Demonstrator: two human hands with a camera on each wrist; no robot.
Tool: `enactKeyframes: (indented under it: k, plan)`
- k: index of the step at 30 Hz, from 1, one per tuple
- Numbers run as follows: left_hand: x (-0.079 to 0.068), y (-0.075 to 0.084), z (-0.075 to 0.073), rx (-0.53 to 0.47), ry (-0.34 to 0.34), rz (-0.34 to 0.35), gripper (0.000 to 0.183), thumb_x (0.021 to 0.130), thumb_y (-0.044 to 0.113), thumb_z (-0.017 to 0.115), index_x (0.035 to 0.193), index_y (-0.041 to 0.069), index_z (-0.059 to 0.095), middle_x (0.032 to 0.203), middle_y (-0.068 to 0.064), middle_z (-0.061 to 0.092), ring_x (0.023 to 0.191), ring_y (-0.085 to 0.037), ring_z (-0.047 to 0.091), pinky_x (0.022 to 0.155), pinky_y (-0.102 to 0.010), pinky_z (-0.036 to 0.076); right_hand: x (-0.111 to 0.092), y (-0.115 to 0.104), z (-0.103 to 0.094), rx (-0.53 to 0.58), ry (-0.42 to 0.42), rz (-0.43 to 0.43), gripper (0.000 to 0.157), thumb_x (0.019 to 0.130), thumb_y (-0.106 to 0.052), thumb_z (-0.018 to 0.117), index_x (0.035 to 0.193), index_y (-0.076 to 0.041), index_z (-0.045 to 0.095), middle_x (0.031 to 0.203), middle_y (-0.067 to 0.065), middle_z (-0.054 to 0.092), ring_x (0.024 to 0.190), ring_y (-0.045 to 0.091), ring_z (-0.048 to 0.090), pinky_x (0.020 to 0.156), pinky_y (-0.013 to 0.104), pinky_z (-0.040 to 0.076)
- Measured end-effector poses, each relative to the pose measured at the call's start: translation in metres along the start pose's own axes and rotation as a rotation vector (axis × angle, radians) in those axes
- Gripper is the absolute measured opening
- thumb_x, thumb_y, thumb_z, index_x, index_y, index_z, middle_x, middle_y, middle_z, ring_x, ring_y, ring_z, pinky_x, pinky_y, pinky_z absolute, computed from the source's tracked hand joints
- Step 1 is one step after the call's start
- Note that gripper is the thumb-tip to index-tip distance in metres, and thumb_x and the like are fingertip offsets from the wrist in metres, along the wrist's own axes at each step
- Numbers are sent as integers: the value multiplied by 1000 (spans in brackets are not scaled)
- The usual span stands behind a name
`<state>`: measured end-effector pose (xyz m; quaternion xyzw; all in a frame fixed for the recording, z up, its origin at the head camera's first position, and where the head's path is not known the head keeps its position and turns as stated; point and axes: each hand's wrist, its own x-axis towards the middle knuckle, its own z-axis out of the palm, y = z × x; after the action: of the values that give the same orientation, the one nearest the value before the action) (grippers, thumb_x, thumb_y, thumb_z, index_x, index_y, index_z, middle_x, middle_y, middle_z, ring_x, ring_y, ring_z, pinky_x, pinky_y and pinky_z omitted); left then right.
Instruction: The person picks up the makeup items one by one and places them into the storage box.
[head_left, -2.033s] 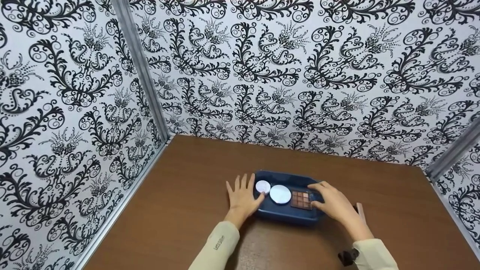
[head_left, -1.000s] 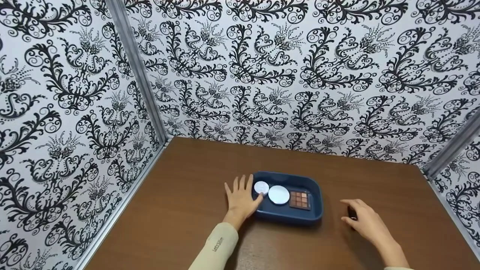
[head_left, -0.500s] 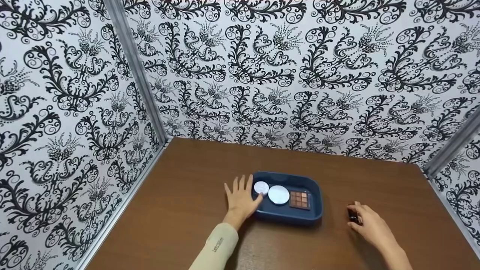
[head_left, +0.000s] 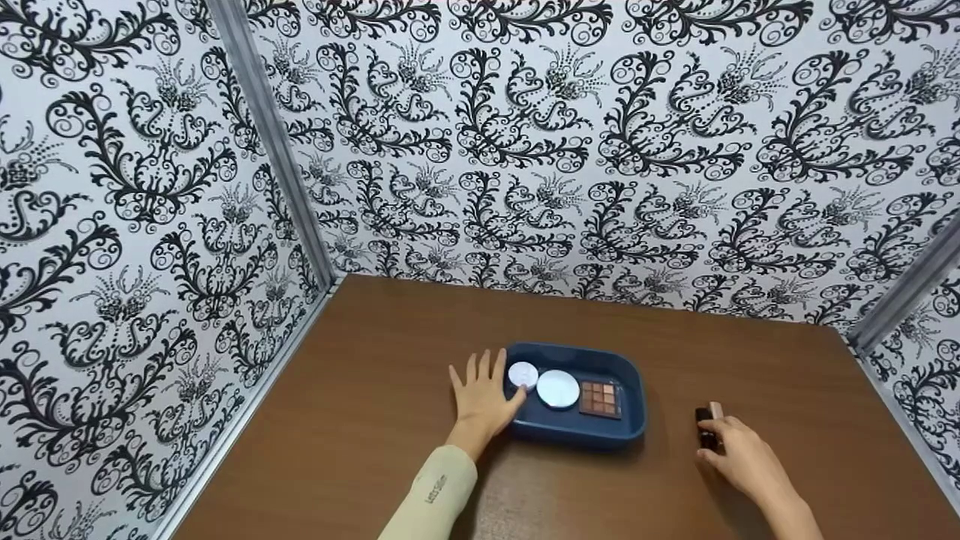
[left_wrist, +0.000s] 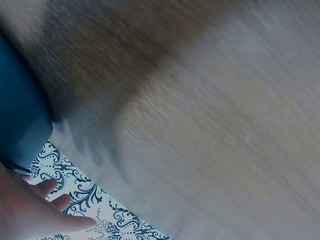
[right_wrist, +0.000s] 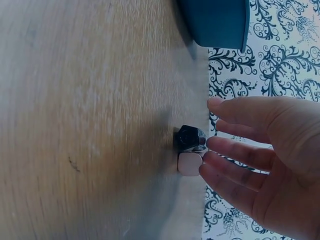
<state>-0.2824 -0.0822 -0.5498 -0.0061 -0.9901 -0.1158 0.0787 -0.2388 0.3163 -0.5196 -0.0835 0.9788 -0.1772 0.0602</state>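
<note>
My left hand [head_left: 484, 405] rests on the left end of a blue tray [head_left: 570, 439], fingers spread straight and thumb over the rim. Inside the tray lie a small white round container [head_left: 523, 374], a larger white round compact [head_left: 558, 389] and a brown eyeshadow palette [head_left: 600, 400]. To the right of the tray, my right hand [head_left: 750, 457] reaches over a black tube [head_left: 703, 415] and a pale pink tube [head_left: 717, 410] lying side by side. In the right wrist view its fingertips are right at the tubes, while the thumb [right_wrist: 240, 107] stands apart from the black tube's faceted end [right_wrist: 189, 138].
The brown wooden tabletop [head_left: 390, 337] meets a patterned back wall [head_left: 525, 150] and a patterned side wall [head_left: 112, 262] on the left. Grey strips [head_left: 277, 135] run along the wall corners.
My right hand has left the tray's right end and moved right to the two tubes. Over the last half second its fingers have shifted, showing more of both tubes. My left hand stays put.
</note>
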Motion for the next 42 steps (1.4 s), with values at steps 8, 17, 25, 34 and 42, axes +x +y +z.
enactKeyframes:
  k: [8, 17, 25, 34, 42]
  plan:
    - [-1, 1, -3, -10, -6, 3, 79, 93, 65, 45, 158, 23, 30, 160, -9, 38, 150, -34, 30, 118, -69, 15, -1, -3, 4, -14, 3, -1, 49, 88, -19, 74, 129, 3, 61, 132, 34, 53, 111, 51, 60, 83, 58, 54]
    - [0, 1, -1, -5, -2, 2, 78, 92, 64, 46, 157, 23, 31, 159, -9, 38, 150, -34, 31, 118, -69, 16, 0, -7, 10, -16, 12, -17, 48, 87, -19, 76, 128, 1, 62, 126, 30, 56, 106, 48, 63, 79, 56, 54]
    - [0, 0, 0, -8, -3, 1, 78, 93, 64, 45, 158, 23, 30, 160, -9, 37, 150, -34, 30, 118, -69, 15, -1, -8, 15, 3, 21, -5, 55, 84, -17, 78, 132, 1, 57, 127, 35, 53, 97, 42, 65, 70, 51, 54]
    - [0, 1, -1, -11, 16, 2, 78, 92, 64, 49, 157, 23, 32, 159, -8, 40, 149, -35, 32, 117, -70, 17, -2, -10, 16, 80, 12, 22, 54, 82, -2, 75, 132, 4, 55, 118, 28, 65, 90, 30, 70, 69, 43, 57]
    - [-1, 2, -2, -12, 39, 11, 78, 91, 63, 50, 155, 21, 36, 156, -10, 43, 146, -37, 35, 116, -70, 20, -5, -9, 15, 147, 25, 73, 39, 87, -1, 67, 125, 7, 62, 109, 25, 71, 89, 30, 72, 67, 41, 55]
